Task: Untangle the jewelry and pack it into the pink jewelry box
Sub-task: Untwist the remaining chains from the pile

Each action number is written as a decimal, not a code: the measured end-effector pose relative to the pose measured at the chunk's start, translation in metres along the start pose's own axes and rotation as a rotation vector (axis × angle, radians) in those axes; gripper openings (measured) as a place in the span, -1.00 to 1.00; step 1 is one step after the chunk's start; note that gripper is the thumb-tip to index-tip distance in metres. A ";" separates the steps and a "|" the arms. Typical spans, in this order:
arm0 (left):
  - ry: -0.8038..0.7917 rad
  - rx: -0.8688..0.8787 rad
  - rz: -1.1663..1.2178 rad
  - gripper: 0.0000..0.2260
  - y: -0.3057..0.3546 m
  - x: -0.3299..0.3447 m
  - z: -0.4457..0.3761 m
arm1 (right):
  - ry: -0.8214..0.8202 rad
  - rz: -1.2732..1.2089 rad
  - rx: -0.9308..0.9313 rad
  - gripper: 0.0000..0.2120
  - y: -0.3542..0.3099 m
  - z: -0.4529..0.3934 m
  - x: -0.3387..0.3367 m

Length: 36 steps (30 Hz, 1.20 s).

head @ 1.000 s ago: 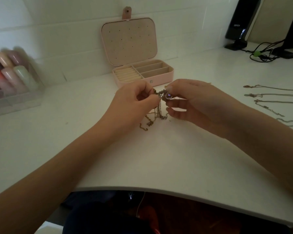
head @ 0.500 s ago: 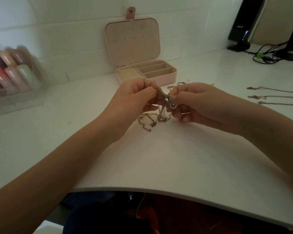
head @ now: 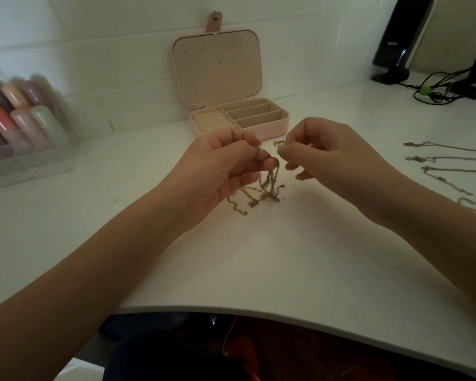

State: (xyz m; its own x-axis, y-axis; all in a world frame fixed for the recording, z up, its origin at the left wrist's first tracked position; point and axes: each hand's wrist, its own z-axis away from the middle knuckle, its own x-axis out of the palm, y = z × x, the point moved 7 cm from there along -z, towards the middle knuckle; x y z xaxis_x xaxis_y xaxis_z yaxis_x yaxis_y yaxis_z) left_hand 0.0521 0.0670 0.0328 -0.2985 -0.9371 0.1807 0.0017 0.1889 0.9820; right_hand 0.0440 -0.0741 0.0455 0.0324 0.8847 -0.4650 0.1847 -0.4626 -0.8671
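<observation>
At the far left a clear box [head: 25, 160] is sitting on the white table [head: 259, 257], holding blurred pastel bottles [head: 17, 111]. Toward the middle, the left hand [head: 217, 171] is curling its fingers around the top of a tangled bunch of chains [head: 267, 185], gripping it just above the tabletop; the gold and silver strands are hanging down from the fingers and trailing onto the table near the person. Beyond the hands, against the far wall, the pink jewelry box [head: 259, 125] is standing with its lid raised, its ring rolls on the left and its long slots on the right, none of the jewelry showing inside. Just right of the tangle, the right hand [head: 327, 152] is pinching something small between thumb and forefinger; what it is cannot be told. Farther right, several silver chains [head: 445, 160] are lying stretched out in separate rows on the table. At the far right corner a black speaker [head: 401, 37] and a knot of black cables [head: 437, 92] are sitting.
</observation>
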 end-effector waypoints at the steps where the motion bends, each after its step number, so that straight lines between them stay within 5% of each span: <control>1: 0.007 0.006 0.004 -0.82 0.001 -0.001 0.000 | 0.007 0.031 -0.022 -0.89 -0.003 0.001 0.000; 6: 0.022 0.012 0.018 -0.77 0.002 -0.002 -0.002 | -0.164 0.036 -0.057 -0.89 -0.006 0.006 0.015; 12: 0.022 -0.004 -0.017 -0.75 0.000 -0.001 -0.002 | -0.090 -0.155 -0.052 -0.98 -0.006 0.003 0.007; 20: 0.035 -0.061 -0.041 -0.76 -0.002 0.001 -0.003 | -0.240 -0.313 0.048 -0.96 0.000 0.003 0.015; 27: 0.048 0.267 -0.601 -0.88 0.012 -0.002 0.005 | -0.326 -0.295 0.097 -0.81 0.003 0.003 0.013; 36: -0.013 0.620 -1.111 -0.94 0.016 0.017 0.010 | -0.386 -0.457 0.230 -0.90 0.008 0.005 0.027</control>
State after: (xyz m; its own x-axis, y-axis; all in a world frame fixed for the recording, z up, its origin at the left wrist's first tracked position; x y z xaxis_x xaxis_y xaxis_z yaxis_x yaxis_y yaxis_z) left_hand 0.0371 0.0572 0.0511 0.1382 -0.6759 -0.7239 -0.6982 -0.5849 0.4128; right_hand 0.0412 -0.0538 0.0254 -0.3639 0.9309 -0.0330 -0.1208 -0.0823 -0.9893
